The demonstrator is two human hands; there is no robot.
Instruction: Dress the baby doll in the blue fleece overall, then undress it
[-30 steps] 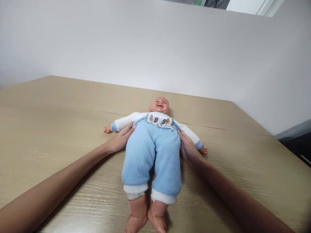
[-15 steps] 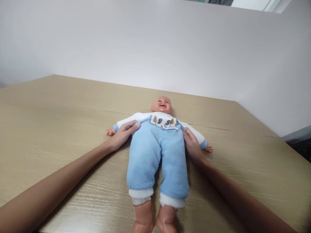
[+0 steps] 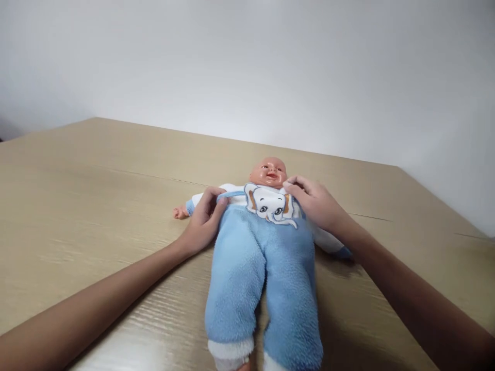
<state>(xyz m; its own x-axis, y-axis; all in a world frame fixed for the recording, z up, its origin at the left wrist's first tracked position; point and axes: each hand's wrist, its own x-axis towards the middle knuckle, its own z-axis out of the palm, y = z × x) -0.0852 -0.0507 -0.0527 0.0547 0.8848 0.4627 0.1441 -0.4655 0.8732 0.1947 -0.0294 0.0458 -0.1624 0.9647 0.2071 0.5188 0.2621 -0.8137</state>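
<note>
A baby doll (image 3: pixel 270 172) lies on its back in light-blue fleece overalls (image 3: pixel 240 268) over a white top with blue cuffs. An elephant face (image 3: pixel 270 206) decorates the bib, which lies on the doll's chest. At the side of the waist, my left hand (image 3: pixel 207 216) is closed on the overalls' blue edge, thumb in front. My right hand (image 3: pixel 315 203) pinches the bib's upper corner just below the doll's chin; its fingertips partly cover that corner. The doll's hand beyond my right forearm is hidden.
The doll rests on a wide wooden table (image 3: pixel 116 206) with thin seams across its top. Behind the table's far edge rises a plain pale wall (image 3: pixel 240 77).
My right hand has gone from the doll's waist up to the bib's corner near the chin. The bib has been drawn up over the chest, showing more of the elephant.
</note>
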